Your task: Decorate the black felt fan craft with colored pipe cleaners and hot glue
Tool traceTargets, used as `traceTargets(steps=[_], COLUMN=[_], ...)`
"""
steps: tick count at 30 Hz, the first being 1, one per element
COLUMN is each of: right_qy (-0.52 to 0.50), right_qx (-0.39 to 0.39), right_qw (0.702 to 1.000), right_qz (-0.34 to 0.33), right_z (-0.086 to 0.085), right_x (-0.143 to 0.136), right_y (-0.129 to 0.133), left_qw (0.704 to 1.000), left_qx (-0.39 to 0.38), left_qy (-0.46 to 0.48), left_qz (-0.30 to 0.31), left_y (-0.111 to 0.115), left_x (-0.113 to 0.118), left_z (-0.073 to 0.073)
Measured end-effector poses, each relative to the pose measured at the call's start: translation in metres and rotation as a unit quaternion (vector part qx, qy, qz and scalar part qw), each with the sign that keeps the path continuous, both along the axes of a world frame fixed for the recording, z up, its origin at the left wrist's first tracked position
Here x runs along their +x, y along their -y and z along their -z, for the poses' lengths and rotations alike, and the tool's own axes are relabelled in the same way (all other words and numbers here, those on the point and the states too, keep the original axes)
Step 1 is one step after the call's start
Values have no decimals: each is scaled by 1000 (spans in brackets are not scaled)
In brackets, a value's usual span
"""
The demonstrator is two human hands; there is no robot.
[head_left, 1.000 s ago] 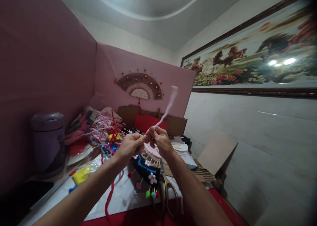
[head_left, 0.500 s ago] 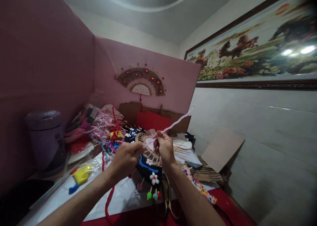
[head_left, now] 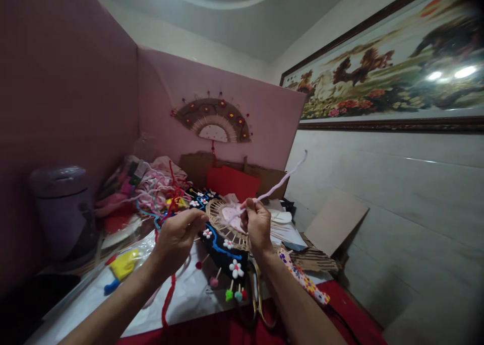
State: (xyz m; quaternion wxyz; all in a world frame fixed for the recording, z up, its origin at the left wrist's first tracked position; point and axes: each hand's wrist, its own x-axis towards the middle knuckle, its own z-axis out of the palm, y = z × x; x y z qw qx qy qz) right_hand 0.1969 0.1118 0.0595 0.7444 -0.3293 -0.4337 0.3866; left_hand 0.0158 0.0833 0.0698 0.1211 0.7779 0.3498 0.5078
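Observation:
My right hand (head_left: 257,224) pinches a pale lilac strand of yarn (head_left: 282,183). One end sticks up to the right; a short end hangs left over the fan's pale centre. My left hand (head_left: 183,234) is apart from it on the left, fingers pressed together; what they hold, if anything, is hidden. Beneath both hands lies a black fan (head_left: 223,254) with white clay flowers, a blue wavy line, a ring of thin sticks and coloured pompoms along its edge. Brass-handled scissors (head_left: 259,304) lie below my right wrist.
Tangled yarn (head_left: 157,181) is heaped at the back left beside a lilac canister (head_left: 60,214). A bagged yellow item (head_left: 124,264) lies left. A finished fan (head_left: 214,118) hangs on the pink board. Right are thin sticks (head_left: 280,229), corrugated cardboard (head_left: 315,259) and a flower-patterned strip (head_left: 304,279).
My left hand has moved left, away from the lilac yarn that was stretched between both hands. My right hand has shifted slightly right, still pinching it.

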Motion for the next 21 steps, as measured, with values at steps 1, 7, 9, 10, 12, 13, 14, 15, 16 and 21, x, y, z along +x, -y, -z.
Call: traceTargets(steps=[1, 7, 9, 10, 12, 13, 14, 15, 16, 21], right_qy=[1, -1, -4, -4, -3, -2, -1, 0, 0, 20], right_qx=[5, 24, 22, 20, 13, 9, 7, 4, 4, 16], right_qw=[1000, 999, 999, 1000, 1000, 1000, 1000, 1000, 999, 997], right_qz=[7, 31, 23, 16, -4, -13, -22, -29, -36, -78], right_z=[1, 3, 2, 2, 2, 2, 3, 3, 4, 1], right_x=[0, -8, -11, -12, -14, -14, -15, -15, -15, -15], right_y=[1, 6, 9, 10, 11, 12, 12, 12, 13, 19], left_qw=[1000, 976, 963, 957, 946, 942, 940, 938, 937, 938], left_qx=[27, 192, 220, 232, 254, 264, 271, 273, 273, 257], left_qy=[3, -101, -144, -161, -180, -183, -185, -188, -191, -209], left_qz=[-2, -20, -58, -71, -87, -93, -98, -101, -102, -101], left_y=[0, 2, 5, 6, 9, 9, 10, 10, 10, 10], left_x=[-1, 6, 9, 10, 11, 11, 11, 10, 10, 9], left_z=[0, 6, 6, 6, 6, 5, 4, 4, 3, 3])
